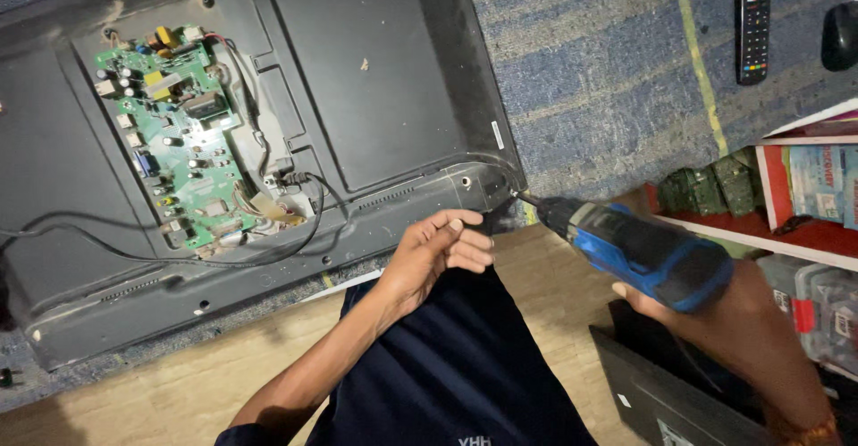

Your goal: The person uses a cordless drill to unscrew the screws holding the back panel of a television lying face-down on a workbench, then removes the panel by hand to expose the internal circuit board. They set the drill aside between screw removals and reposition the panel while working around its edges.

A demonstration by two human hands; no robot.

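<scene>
A flat television lies face down with its dark metal back exposed. A green circuit board with black wires sits on its left part. My right hand grips a blue and black cordless screwdriver, its bit touching the television's near right corner. My left hand hovers by the television's near edge with fingers loosely curled, holding nothing. My dark trouser leg lies below it.
A black remote control and a black mouse lie on the blue carpet at the upper right. Green circuit boards and red-edged boxes sit at the right. A black panel rests at lower right on the wooden floor.
</scene>
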